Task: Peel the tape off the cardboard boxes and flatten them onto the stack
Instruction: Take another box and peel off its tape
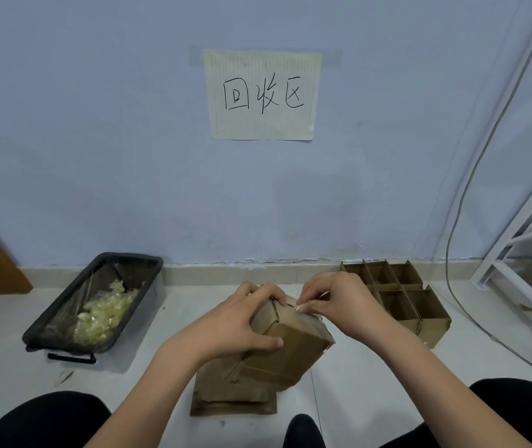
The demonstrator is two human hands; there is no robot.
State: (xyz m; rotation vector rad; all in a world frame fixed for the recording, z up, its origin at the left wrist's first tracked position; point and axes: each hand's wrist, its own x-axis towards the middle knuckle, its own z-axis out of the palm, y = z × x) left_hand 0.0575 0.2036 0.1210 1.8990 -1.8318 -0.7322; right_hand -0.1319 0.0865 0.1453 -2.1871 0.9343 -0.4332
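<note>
We hold the small brown cardboard box (293, 342) tilted above the flat stack of brown flattened cardboard (232, 396) on the floor. Our left hand (242, 321) makes its grip around the box's left side, fingers curled over the top edge. Our right hand (339, 302) pinches the strip of clear tape (300, 310) at the box's upper edge, between both hands.

Dim even light, soft focus, bowed edges
</note>
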